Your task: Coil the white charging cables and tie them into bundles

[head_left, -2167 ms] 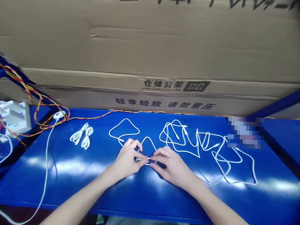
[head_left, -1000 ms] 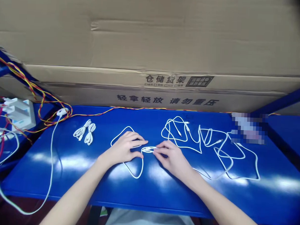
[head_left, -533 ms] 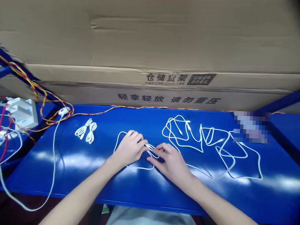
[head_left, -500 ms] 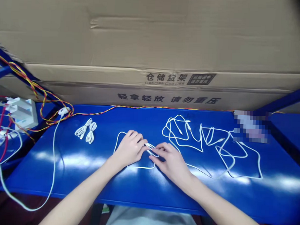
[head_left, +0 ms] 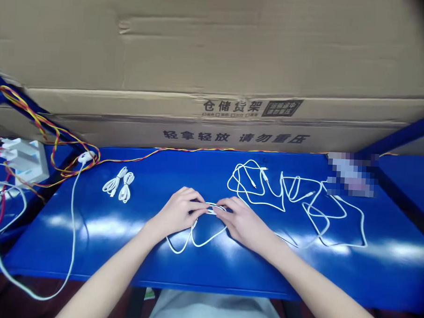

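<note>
While hands (head_left: 176,214) (head_left: 243,222) pinch cable (head_left: 210,238), carton (head_left: 217,46) reads 轻拿轻放

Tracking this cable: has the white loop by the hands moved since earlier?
Yes: the loop now lies below the hands, nearer the bench's front edge, farther from the cardboard box.

The white cable (head_left: 212,237) I'm working with has a smooth, softly glossy plastic sheath (its small end plugs are too tiny for me to judge their material). Beneath it, the blue painted metal shelf top (head_left: 123,256) is smooth and glossy enough to throw back bright streaks of light, while the cardboard carton (head_left: 217,46) behind looks matt and rough, its brown paper creased and printed in black. The thin twisted red and yellow wires (head_left: 134,157) look plastic-coated, with a slight sheen.
</note>
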Tool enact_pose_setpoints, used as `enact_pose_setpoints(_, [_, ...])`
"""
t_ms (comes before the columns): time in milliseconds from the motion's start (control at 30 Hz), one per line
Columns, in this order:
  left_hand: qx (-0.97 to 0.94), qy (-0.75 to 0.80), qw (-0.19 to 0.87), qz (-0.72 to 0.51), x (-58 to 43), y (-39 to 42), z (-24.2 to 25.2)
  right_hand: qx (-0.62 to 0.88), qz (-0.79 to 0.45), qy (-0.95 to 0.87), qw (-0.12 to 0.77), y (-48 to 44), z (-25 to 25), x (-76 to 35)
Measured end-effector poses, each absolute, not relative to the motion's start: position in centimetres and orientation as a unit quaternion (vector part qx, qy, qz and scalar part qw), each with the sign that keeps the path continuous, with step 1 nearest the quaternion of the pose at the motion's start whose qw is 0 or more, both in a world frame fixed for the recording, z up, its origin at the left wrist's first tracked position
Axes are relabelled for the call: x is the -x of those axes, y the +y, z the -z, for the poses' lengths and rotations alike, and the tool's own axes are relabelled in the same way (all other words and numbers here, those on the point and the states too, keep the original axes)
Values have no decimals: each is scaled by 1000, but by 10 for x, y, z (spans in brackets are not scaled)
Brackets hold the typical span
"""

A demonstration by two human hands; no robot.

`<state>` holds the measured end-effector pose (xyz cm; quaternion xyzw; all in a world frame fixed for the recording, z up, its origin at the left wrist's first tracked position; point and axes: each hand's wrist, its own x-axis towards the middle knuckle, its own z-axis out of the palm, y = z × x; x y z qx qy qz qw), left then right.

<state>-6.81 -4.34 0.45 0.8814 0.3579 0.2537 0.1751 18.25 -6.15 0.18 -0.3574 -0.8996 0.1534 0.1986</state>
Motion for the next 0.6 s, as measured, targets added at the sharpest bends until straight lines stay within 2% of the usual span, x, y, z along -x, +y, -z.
enact_pose_setpoints(200, [-853,394,166,-299,66,-42,8,357,-228,-871,250,-58,3,-191])
enact_pose_setpoints(433, [-850,413,139,-297,63,-46,4,358,-251,-873,214,-58,-6,-192])
enact_pose_setpoints(600, [-856,404,167,-276,65,-44,0,364,-237,-871,231,-57,-1,-189])
